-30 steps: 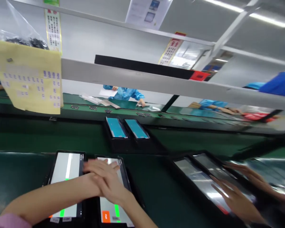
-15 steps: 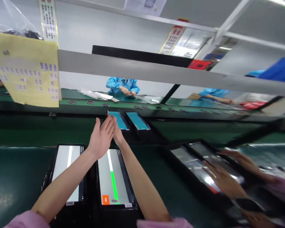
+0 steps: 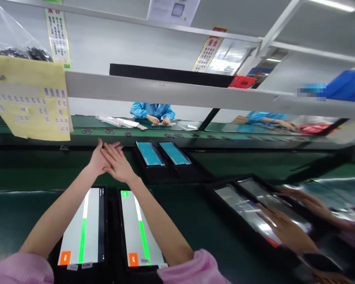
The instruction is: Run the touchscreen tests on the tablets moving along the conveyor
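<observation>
Fingers: both sets straight, spread, gripping nothing. L hand [image 3: 97, 159] and R hand [image 3: 117, 165] overlap, touching, raised above green belt [image 3: 195, 221], beyond 2 lit screens.
L screen [image 3: 83, 227], R screen [image 3: 137, 228]: flat, side by side in black tray, green bars, orange squares, under forearms.
2 blue panels [image 3: 162, 154]: just R of hands.
Co-worker's hand [image 3: 284, 228]: on glossy screens, far R.
Yellow sheet [image 3: 28, 98]: hangs upper L.

green-striped white screens [image 3: 112, 227], pink sleeves [image 3: 192, 270], green belt [image 3: 23, 169].
</observation>
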`<state>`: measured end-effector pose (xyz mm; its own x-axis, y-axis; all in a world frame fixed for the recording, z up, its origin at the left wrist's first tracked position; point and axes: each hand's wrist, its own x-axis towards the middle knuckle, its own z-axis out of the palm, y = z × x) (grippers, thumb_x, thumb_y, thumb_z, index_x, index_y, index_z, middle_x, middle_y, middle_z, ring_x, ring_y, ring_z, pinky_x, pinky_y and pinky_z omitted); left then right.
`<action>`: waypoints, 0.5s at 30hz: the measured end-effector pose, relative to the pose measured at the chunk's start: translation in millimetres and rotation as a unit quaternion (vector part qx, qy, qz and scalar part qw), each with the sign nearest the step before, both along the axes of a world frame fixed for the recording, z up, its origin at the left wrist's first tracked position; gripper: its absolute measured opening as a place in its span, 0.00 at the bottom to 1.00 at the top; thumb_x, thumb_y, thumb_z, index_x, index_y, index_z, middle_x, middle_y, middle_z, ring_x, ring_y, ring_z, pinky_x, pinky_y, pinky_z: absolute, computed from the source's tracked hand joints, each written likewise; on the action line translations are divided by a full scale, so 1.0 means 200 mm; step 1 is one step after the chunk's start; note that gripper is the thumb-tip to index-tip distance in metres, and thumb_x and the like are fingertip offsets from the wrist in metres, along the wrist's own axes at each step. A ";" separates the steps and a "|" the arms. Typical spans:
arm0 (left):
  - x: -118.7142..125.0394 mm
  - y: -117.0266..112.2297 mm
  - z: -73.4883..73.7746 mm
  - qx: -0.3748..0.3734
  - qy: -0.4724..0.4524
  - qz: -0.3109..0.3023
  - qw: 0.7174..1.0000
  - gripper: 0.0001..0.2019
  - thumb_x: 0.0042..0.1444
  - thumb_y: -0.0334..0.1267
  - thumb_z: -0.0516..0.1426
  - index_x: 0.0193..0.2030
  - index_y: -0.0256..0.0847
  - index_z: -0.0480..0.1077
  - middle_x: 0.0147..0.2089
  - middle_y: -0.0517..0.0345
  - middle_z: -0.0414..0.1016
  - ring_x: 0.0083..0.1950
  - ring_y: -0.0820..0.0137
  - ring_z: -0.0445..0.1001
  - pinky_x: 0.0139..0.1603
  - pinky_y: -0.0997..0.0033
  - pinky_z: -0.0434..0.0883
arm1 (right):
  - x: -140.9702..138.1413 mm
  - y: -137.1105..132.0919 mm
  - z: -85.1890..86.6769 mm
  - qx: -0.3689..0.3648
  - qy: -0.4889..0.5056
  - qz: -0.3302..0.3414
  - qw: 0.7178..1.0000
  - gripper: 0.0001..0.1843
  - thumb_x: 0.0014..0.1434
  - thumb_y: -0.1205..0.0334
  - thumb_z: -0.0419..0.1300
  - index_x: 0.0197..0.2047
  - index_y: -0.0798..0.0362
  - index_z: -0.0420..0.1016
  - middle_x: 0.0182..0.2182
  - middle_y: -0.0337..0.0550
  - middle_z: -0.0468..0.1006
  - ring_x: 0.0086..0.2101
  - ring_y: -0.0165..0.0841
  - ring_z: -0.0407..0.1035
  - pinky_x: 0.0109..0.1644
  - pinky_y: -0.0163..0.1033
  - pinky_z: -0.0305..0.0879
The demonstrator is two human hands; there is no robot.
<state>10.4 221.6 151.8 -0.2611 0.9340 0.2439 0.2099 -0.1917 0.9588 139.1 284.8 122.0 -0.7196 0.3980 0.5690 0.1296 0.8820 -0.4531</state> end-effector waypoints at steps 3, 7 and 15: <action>-0.15 -0.28 -0.06 -0.024 0.045 0.109 0.993 0.41 0.62 0.63 0.30 0.61 0.30 0.62 0.41 0.41 0.75 0.38 0.61 0.76 0.42 0.56 0.73 | 0.17 0.16 -0.16 -0.032 -0.024 -0.110 0.993 0.29 0.68 0.44 0.39 0.54 0.51 0.73 0.49 0.51 0.77 0.57 0.49 0.63 0.65 0.68 0.39; -0.38 -0.60 -0.23 -0.030 0.158 0.252 0.954 0.43 0.53 0.59 0.54 0.68 0.33 0.49 0.52 0.41 0.72 0.53 0.52 0.70 0.58 0.49 0.63 | 0.44 0.20 -0.41 -0.064 -0.045 -0.180 0.981 0.33 0.67 0.42 0.37 0.37 0.52 0.78 0.24 0.46 0.77 0.36 0.44 0.76 0.64 0.63 0.48; -0.43 -0.66 -0.53 -0.182 0.173 0.073 0.965 0.30 0.57 0.58 0.51 0.58 0.36 0.65 0.47 0.46 0.76 0.51 0.56 0.74 0.52 0.60 0.70 | 0.48 0.06 -0.61 -0.098 -0.106 -0.122 0.982 0.39 0.57 0.39 0.56 0.66 0.47 0.55 0.63 0.49 0.61 0.66 0.52 0.44 0.64 0.68 0.42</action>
<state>-75.0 89.1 45.3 -0.3587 0.9334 0.0019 0.5279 0.2012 0.8251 235.3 295.9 -0.2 -0.6828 0.6605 0.3123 0.4368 0.7117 -0.5502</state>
